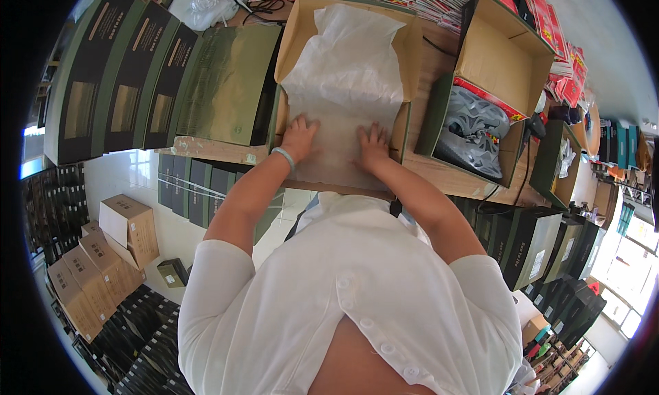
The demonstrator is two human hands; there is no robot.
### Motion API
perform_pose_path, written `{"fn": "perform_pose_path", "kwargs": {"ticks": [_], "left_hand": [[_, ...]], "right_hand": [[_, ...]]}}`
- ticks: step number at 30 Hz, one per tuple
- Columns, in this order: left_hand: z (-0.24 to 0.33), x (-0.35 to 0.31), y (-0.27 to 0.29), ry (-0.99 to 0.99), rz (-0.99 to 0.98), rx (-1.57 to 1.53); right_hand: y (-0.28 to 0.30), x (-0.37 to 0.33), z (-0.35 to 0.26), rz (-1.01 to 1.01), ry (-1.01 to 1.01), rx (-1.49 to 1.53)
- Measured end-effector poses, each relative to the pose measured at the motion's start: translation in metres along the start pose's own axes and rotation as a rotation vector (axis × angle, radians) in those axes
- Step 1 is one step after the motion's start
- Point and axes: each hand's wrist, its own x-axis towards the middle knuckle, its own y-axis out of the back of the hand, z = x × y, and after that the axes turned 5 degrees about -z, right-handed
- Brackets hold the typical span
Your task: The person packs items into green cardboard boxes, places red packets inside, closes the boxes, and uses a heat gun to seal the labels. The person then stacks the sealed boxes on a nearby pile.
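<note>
White tissue paper (347, 69) lies in an open shoebox (294, 45) in front of me, running from the raised lid down over the base. My left hand (299, 137) rests on the paper at the left side of the base, fingers stretched out. On the right side, my right hand (374, 146) presses flat on the same paper with its fingers spread. What lies under the paper is hidden. To the right, a second open shoebox (504, 59) holds grey sneakers (473, 131) and a red printed card (491, 98).
Closed green and black shoeboxes (226, 86) line the table's left side. Red printed cards (412, 7) are heaped along the back. Black cables (264, 10) lie behind the boxes. Brown cartons (130, 230) stand on the floor at left; more shoeboxes (528, 251) are stacked at lower right.
</note>
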Motion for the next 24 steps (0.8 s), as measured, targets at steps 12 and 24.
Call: {"fn": "perform_pose_path", "kwargs": {"ticks": [12,24], "left_hand": [[-0.012,0.045,0.018,0.165,0.074,-0.306],[-0.006,-0.017,-0.009,0.035,-0.153,0.021]], "right_hand": [[0.03,0.063,0.022,0.069,-0.133,0.158],[0.022,0.065,0.037,0.061,-0.102,0.362]]}}
